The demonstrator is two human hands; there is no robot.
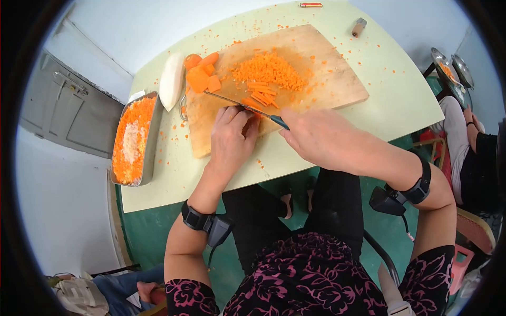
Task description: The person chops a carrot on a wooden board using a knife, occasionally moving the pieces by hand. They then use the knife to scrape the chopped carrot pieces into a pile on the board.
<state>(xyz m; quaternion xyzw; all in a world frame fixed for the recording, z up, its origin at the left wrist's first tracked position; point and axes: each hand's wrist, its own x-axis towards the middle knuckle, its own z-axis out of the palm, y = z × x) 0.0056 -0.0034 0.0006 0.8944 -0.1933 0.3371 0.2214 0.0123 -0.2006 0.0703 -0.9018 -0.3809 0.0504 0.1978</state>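
Note:
A knife point(231, 100) with a dark handle is gripped in my right hand point(321, 139), its blade reaching left over the near part of the wooden cutting board point(337, 79). My left hand point(232, 138) is curled on the board beside the blade, fingers bent over carrot pieces that are mostly hidden. Just beyond the blade lie carrot sticks point(262, 96). Behind those spreads a heap of diced carrot point(271, 70). Larger carrot chunks point(199, 78) are piled at the board's left edge.
Left of the board are a peeled white radish point(172, 81) and a metal tray point(154, 139) of chopped carrot with pale bits on top. A lighter point(311, 5) and a small brown object point(359, 27) sit at the table's far side. Another person point(458, 131) is seated at right.

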